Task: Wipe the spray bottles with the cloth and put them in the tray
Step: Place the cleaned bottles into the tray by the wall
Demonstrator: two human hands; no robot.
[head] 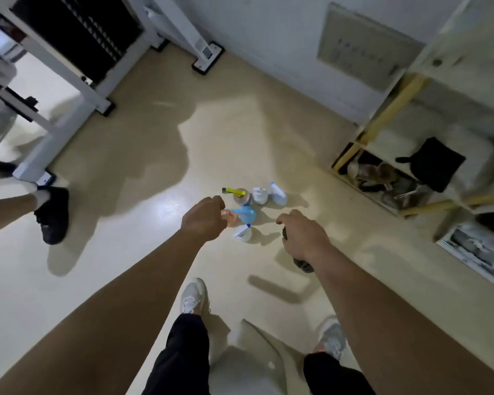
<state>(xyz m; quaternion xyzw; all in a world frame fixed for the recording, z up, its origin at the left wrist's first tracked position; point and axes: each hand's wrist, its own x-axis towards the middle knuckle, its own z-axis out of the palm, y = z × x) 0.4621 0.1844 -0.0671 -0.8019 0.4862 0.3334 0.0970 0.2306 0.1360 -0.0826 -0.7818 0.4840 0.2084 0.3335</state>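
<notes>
The right hand (303, 238) hides most of the dark cloth (303, 265); the left hand (204, 220) partly covers the pink bottle (230, 219)

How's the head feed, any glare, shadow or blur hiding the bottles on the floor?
Head view: dim overall; glare on the floor sits left of the spray bottles, not on them; they look small and soft; wide-angle bend curves the shelf; the right hand hides most of the cloth.

Beige floor (143, 143), white wall (268, 32), wooden shelf (394, 109) right.
</notes>
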